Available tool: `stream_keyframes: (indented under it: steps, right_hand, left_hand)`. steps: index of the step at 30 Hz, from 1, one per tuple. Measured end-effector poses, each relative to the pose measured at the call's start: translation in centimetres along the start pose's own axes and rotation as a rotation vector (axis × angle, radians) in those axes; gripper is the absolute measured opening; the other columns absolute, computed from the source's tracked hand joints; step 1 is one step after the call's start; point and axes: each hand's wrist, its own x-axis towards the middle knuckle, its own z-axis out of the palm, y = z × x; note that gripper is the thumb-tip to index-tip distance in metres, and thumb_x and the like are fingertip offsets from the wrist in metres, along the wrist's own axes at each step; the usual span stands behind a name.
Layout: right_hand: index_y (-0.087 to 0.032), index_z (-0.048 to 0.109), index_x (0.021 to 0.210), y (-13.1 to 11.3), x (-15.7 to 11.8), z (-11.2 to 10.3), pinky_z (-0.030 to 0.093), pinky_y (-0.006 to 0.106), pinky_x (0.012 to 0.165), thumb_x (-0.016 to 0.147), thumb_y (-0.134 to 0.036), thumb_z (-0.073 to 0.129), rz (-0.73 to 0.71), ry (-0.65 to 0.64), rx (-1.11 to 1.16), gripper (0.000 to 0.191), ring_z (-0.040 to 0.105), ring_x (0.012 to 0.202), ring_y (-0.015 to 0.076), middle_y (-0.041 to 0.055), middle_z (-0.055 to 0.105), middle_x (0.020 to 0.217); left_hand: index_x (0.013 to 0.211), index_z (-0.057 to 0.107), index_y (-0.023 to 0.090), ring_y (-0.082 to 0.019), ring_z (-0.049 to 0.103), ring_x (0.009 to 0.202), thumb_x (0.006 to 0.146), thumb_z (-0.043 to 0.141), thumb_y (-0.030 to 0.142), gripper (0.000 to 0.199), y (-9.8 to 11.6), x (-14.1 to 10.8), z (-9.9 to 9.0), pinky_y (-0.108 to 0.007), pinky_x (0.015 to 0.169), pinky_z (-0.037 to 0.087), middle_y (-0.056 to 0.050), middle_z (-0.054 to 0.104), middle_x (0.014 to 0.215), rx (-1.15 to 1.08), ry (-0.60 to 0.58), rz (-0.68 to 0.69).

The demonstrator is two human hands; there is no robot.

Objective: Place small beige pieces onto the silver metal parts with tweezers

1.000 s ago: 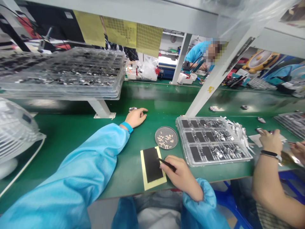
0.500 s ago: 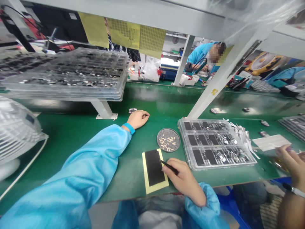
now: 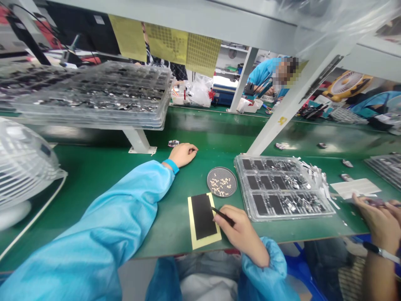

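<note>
My right hand [image 3: 238,228] is closed around black tweezers [image 3: 223,216]. Their tip is at the right edge of a black rectangular sheet [image 3: 203,217] on pale yellow backing paper [image 3: 206,242]; whether it touches cannot be told. Farther off, my left hand [image 3: 184,154] rests on the green table with its fingers curled together, and anything within them is hidden. A small electronic part [image 3: 173,143] lies just behind that hand. Between my hands sits a round grey perforated dish [image 3: 235,184] with several small beige pieces [image 3: 221,184] in it.
Clear compartment trays [image 3: 250,213] with black and silver parts stand at right, under a slanted white post [image 3: 275,113]. White strips [image 3: 326,188] hang over their side. A white fan [image 3: 25,171] occupies the left. Stacked trays [image 3: 103,96] sit on a shelf. A co-worker's hands [image 3: 379,213] are at far right.
The view has shifted slightly. My hands keep nearly the same pose, with the tweezers still at the black sheet's edge. The co-worker's hand at right has moved left and a little down.
</note>
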Motion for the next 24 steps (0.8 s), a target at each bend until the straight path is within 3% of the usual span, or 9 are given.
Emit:
stream_keyframes:
  steps: [24]
  right_hand:
    - [-0.018,0.064,0.077,-0.06,0.1,0.08,0.038,0.029,0.067,0.103,-0.036,0.055,-0.003,0.025,-0.022,0.033,0.054,0.071,0.0148,0.0019,0.06,0.075]
  left_hand:
    - [0.103,0.078,0.023,-0.023,0.062,0.085,0.091,0.058,0.028,0.024,-0.1,-0.1,0.17,-0.032,0.078,0.047,-0.004,0.066,0.081,0.005,0.01,0.004]
